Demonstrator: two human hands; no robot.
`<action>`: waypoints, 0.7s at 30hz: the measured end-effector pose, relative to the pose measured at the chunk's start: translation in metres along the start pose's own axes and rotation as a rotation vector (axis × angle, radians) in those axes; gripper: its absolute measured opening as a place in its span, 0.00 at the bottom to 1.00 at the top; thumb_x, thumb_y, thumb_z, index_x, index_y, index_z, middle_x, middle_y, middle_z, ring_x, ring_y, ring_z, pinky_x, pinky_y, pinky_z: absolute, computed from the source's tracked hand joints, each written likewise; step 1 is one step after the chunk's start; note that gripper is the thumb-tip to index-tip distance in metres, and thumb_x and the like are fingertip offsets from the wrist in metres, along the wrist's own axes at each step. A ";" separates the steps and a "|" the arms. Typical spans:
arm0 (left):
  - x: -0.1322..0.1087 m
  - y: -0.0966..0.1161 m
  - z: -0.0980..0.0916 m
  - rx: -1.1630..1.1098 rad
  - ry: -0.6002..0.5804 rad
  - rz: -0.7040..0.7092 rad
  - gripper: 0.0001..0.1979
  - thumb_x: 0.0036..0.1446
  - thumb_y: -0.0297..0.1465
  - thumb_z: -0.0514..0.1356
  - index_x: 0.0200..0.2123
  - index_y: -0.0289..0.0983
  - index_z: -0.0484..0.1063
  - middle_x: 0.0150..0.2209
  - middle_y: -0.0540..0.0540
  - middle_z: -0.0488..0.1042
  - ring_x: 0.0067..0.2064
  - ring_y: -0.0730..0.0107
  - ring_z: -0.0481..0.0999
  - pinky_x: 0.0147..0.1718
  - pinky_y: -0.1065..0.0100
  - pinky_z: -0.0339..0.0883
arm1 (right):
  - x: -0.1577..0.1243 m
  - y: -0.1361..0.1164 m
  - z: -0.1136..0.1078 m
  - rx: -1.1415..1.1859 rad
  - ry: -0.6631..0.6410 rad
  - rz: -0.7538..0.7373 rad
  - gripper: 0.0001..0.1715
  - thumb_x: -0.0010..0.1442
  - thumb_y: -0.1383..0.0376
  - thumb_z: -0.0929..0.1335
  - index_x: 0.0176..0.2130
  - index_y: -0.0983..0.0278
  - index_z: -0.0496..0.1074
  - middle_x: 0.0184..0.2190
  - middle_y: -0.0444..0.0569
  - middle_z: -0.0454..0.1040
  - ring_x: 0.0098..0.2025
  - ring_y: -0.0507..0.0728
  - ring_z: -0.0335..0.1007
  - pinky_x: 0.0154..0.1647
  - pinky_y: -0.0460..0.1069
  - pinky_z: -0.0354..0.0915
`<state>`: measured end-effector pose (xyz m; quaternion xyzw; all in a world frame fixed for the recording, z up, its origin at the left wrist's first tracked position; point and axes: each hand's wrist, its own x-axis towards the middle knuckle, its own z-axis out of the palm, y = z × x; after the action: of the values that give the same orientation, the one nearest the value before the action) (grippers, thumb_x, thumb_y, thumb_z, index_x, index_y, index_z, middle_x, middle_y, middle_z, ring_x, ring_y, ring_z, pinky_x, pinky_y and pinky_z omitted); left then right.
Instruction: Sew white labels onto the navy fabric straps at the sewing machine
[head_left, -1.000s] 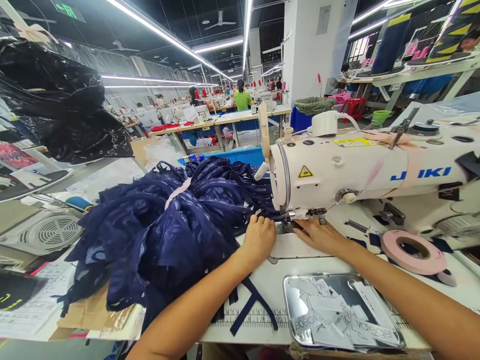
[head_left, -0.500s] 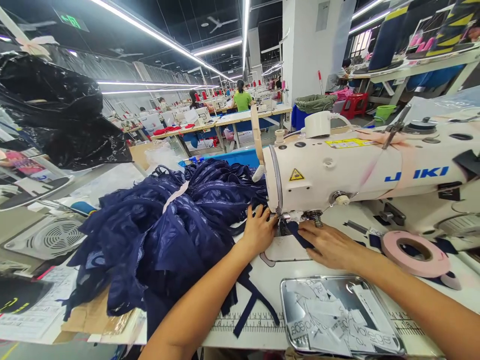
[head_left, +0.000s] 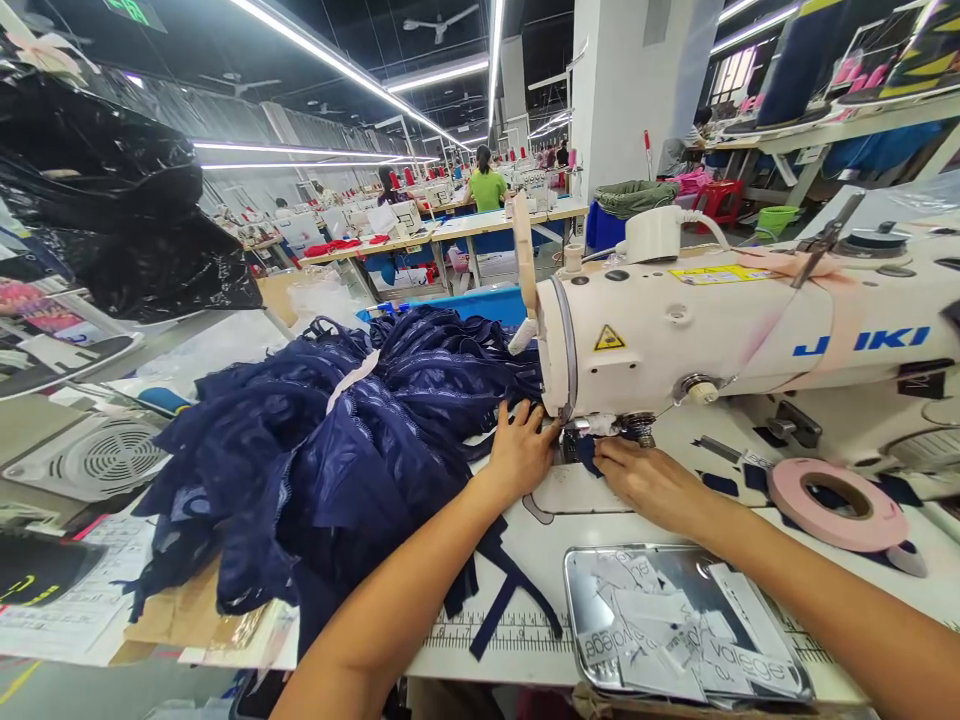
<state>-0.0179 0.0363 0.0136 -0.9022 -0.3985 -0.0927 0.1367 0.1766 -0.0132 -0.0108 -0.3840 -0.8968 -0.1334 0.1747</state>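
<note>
A white sewing machine (head_left: 637, 345) stands on the table, its needle area partly hidden by my fingers. My left hand (head_left: 523, 458) lies with spread fingers just left of the presser foot (head_left: 581, 428), at the edge of the navy fabric. On the other side, my right hand (head_left: 649, 482) pinches a small navy fabric piece (head_left: 589, 455) at the foot. Left of the machine spreads a big heap of navy lace-trimmed garments (head_left: 360, 430), tied with a pale strip (head_left: 352, 380). Navy straps (head_left: 499, 610) trail from the heap toward the table's front edge.
A metal tray (head_left: 574, 620) of white printed labels (head_left: 660, 630) sits in front of the machine. To the right lie a pink tape roll (head_left: 791, 485) and navy scraps (head_left: 718, 484). A black plastic bag (head_left: 127, 210) hangs at left. A person in green (head_left: 487, 188) sits far off.
My right fingertips have closed in nearer the presser foot, and less of the small navy piece shows. My left hand stays in place. The view has shifted slightly.
</note>
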 end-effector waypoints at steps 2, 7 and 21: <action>0.001 0.000 0.001 -0.005 -0.011 -0.004 0.15 0.55 0.30 0.52 0.45 0.40 0.69 0.47 0.40 0.68 0.51 0.52 0.62 0.52 0.41 0.49 | 0.000 -0.001 0.001 -0.015 0.004 0.001 0.14 0.55 0.77 0.58 0.34 0.67 0.70 0.34 0.54 0.70 0.38 0.56 0.68 0.37 0.50 0.67; 0.004 -0.001 0.002 -0.004 -0.031 -0.007 0.15 0.55 0.30 0.52 0.45 0.40 0.69 0.48 0.40 0.67 0.51 0.53 0.62 0.52 0.41 0.49 | 0.003 -0.004 0.002 -0.071 -0.014 0.003 0.14 0.55 0.77 0.58 0.33 0.67 0.70 0.32 0.53 0.70 0.37 0.56 0.67 0.36 0.50 0.67; 0.017 -0.004 0.007 0.015 -0.030 -0.019 0.12 0.56 0.31 0.52 0.41 0.38 0.71 0.41 0.41 0.71 0.49 0.55 0.64 0.53 0.41 0.47 | 0.012 -0.011 0.002 -0.197 -0.123 0.084 0.14 0.51 0.80 0.60 0.31 0.68 0.70 0.34 0.55 0.70 0.35 0.57 0.67 0.29 0.47 0.66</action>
<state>-0.0092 0.0536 0.0122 -0.8986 -0.4097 -0.0775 0.1363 0.1609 -0.0118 -0.0093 -0.4440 -0.8715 -0.1896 0.0863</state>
